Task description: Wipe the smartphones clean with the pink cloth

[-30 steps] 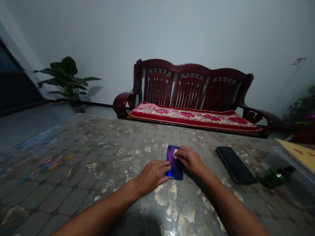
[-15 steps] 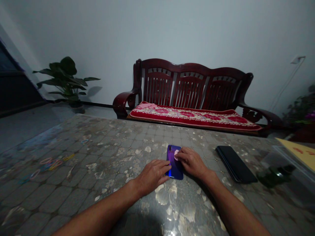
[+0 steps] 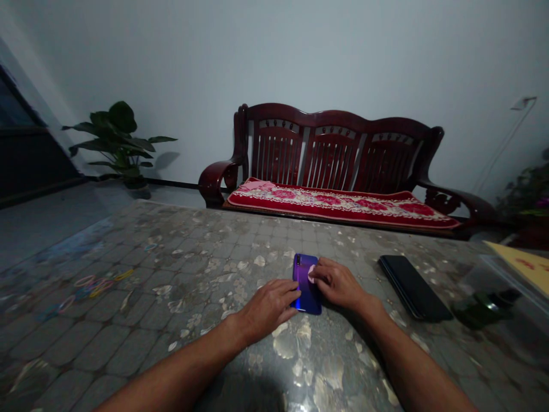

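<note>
A blue-purple phone lies back side up on the patterned tablecloth, its camera at the far left corner. My left hand rests at the phone's left edge, fingers stretched out with the tips on it, holding nothing. In my right hand a small pale pink piece is pinched between the fingers, against the upper right part of the phone's back. Part of that piece is hidden by the fingers.
Right of my hands lie a black wallet-like case and a green bottle beside a clear plastic box with a yellow sheet. Coloured rubber bands lie at the left. Beyond the table stands a wooden bench.
My right hand has shifted slightly right and down over the phone with the pink piece. My left hand stays at the phone's left edge. The view has moved a little.
</note>
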{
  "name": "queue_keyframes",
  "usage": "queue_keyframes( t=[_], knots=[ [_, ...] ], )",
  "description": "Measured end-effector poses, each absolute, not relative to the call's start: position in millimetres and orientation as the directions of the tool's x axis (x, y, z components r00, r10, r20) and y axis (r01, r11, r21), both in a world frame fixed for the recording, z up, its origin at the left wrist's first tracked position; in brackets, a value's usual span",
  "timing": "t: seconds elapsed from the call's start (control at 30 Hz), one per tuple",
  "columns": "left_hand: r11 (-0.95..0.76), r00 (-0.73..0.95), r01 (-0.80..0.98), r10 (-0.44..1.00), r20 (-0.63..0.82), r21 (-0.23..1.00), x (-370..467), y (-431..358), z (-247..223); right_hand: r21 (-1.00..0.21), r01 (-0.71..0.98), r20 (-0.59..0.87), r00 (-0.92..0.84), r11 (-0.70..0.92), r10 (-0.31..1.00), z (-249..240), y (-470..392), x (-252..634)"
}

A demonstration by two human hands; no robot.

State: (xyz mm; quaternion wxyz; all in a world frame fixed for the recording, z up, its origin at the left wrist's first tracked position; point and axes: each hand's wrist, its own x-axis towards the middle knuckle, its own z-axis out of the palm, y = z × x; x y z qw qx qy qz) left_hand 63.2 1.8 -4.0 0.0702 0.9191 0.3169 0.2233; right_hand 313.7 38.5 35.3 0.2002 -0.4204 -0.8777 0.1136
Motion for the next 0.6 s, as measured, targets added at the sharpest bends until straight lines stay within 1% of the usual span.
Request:
queue_keyframes(
  t=[0.07,0.17,0.4,0.5,0.6],
  knots=[
    [-0.788,0.702,0.549,0.616,0.357,0.278,63,2,-4,-0.365,0.694,0.249,-0.57,0.621,0.783,36,38,312],
    [-0.783,0.699,0.555,0.622,0.352,0.282,63,1,-3,-0.339,0.743,0.27,-0.511,0.577,0.817,33,47,307],
    [-0.784,0.704,0.543,0.621,0.346,0.302,64,1,1,-0.221,0.812,0.33,-0.459,0.54,0.825,23,68,295],
    [-0.788,0.705,0.536,0.616,0.352,0.304,64,1,2,-0.2,0.803,0.343,-0.479,0.561,0.808,21,66,292],
    [-0.789,0.706,0.534,0.614,0.353,0.305,64,0,3,-0.205,0.772,0.326,-0.525,0.601,0.786,23,62,291]
  ],
)
